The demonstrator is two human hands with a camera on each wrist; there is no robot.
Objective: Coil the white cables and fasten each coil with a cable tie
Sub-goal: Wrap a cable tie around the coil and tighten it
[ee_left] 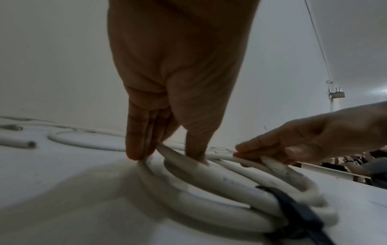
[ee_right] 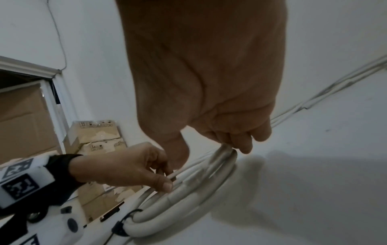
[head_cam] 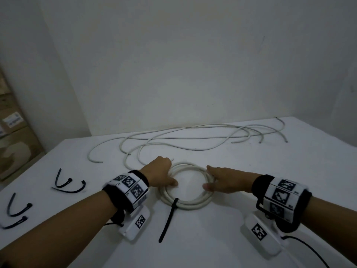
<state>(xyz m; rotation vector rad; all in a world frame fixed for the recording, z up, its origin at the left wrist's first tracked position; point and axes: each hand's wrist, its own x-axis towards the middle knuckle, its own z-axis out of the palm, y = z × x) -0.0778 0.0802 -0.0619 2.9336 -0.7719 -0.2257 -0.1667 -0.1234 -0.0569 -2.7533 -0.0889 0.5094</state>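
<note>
A coil of white cable (head_cam: 193,205) (ee_left: 230,184) (ee_right: 178,208) lies flat on the white table (head_cam: 260,171), close in front of me. A black cable tie (head_cam: 168,219) (ee_left: 293,210) (ee_right: 119,229) wraps the coil's near edge, its long tail pointing toward me. My left hand (head_cam: 171,174) (ee_left: 167,154) (ee_right: 169,179) pinches the coil's left side, fingers outside and thumb inside. My right hand (head_cam: 209,177) (ee_left: 251,157) (ee_right: 213,152) grips the right side, fingers curled over the strands. Several loose white cables (head_cam: 193,138) sprawl across the far part of the table.
Spare black cable ties (head_cam: 65,182) (head_cam: 17,209) lie at the table's left, near its front edge. Cardboard boxes (head_cam: 15,144) stand on the floor beyond the left edge. A white wall rises behind the table. A black cord (head_cam: 313,252) trails from my right wrist camera.
</note>
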